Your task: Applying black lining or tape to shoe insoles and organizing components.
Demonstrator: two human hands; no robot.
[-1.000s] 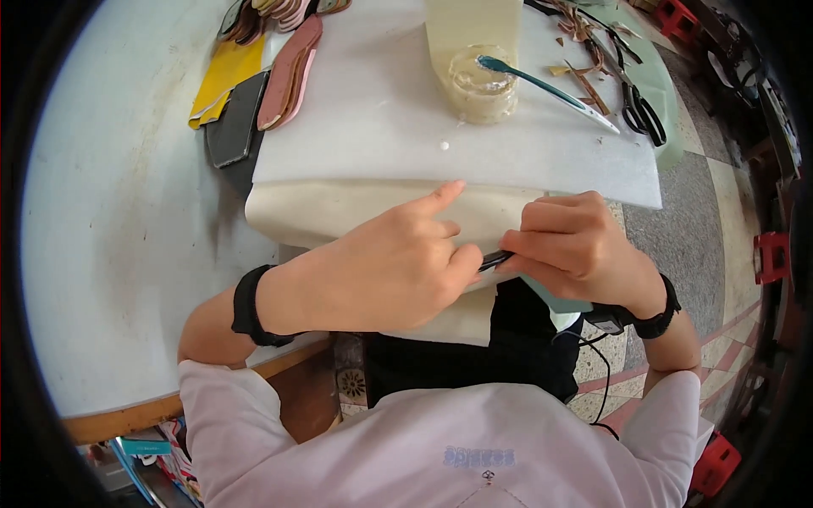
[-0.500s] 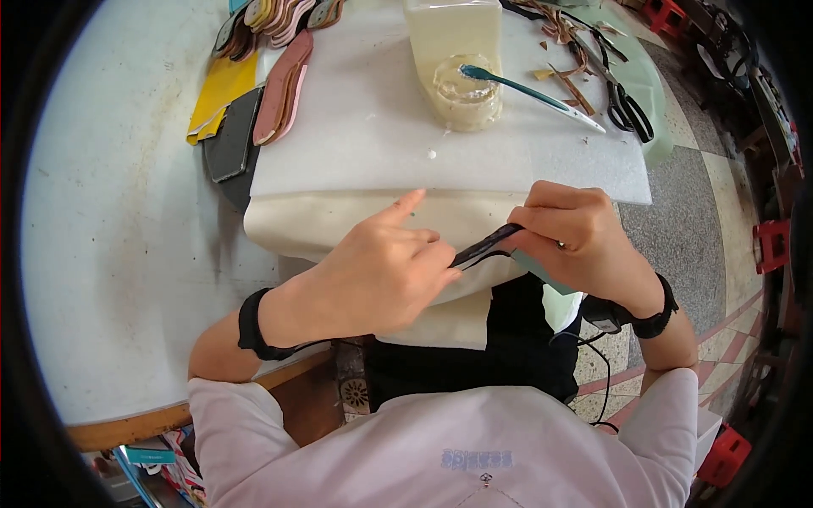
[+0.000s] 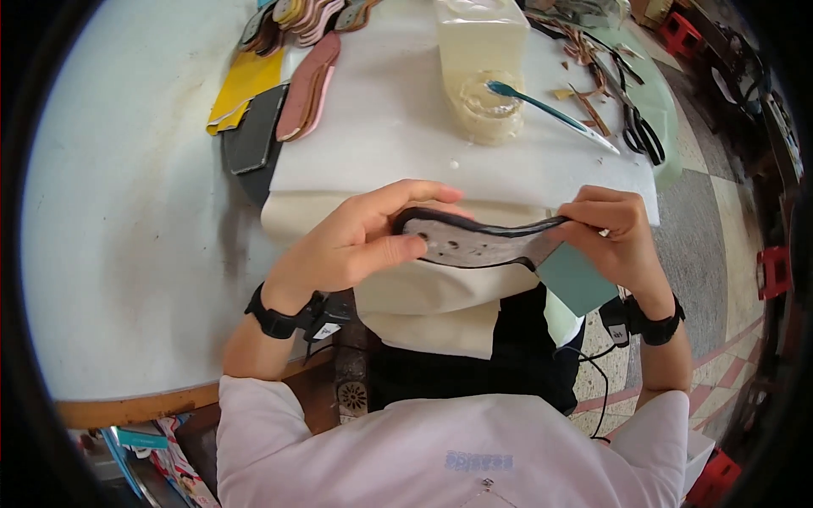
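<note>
My left hand [image 3: 356,237] grips the left end of a curved leather piece [image 3: 474,245], thumb on its face and fingers behind. The piece has a black rim, a greyish face and a few dark holes. My right hand [image 3: 614,233] pinches its right end between thumb and fingertips. Below the right end, a flat teal-green panel [image 3: 580,279] extends downward; whether it is part of the same piece I cannot tell. Ahead on the white foam sheet [image 3: 373,144] stands a tub of pale paste [image 3: 491,123], with a teal-and-white toothbrush [image 3: 559,118] resting across it.
Black scissors [image 3: 644,135] and leather scraps [image 3: 597,110] lie at the back right. A stack of pink leather pieces [image 3: 309,93], a dark grey panel [image 3: 257,131] and a yellow sheet [image 3: 246,85] sit at the back left. Cream material [image 3: 432,317] drapes over my lap.
The leather piece has turned so its holed face shows. My left hand has opened from a pointing pose into a thumb-and-finger grip, and my right hand has shifted slightly right.
</note>
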